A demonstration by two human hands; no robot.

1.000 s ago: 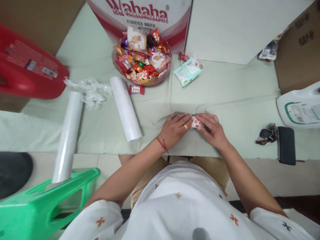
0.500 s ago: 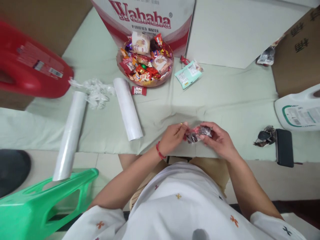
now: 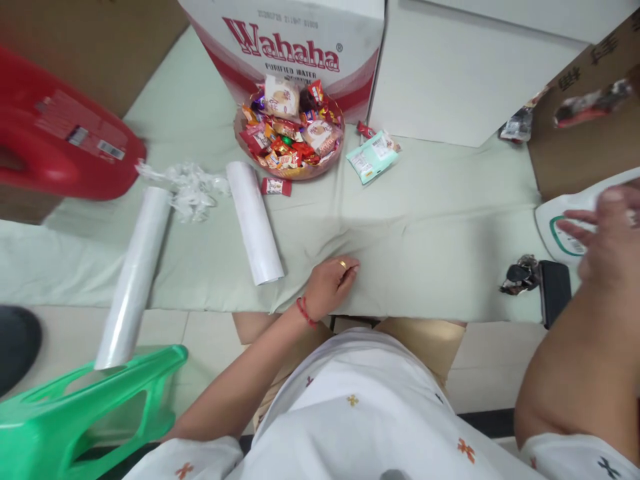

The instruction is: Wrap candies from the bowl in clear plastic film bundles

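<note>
My left hand [image 3: 331, 287] rests on the cloth at the table's front edge with its fingers curled in, and nothing shows in them. Far to the right, my right hand [image 3: 613, 233] is raised in front of a white jug [image 3: 555, 220], its fingers apart and empty. Beyond its fingertips, a blurred packet of dark pieces with some red [image 3: 593, 103] appears in mid-air before the brown cardboard box [image 3: 575, 150]. Another clear packet with dark contents [image 3: 517, 125] lies against that box.
A bowl of wrapped sweets [image 3: 290, 170] stands before a Wahaha carton [image 3: 300, 33]. A mint-green packet [image 3: 373, 157], white rolls [image 3: 255, 227], crumpled plastic [image 3: 193, 193], keys [image 3: 521, 275] and a black phone [image 3: 555, 293] lie on the table. At left are a red jug [image 3: 60, 133] and green stool [image 3: 45, 407].
My right hand has let go of the dark packet and swung up to the right. The packet has left both hands. My left hand stays near its place, now curled.
</note>
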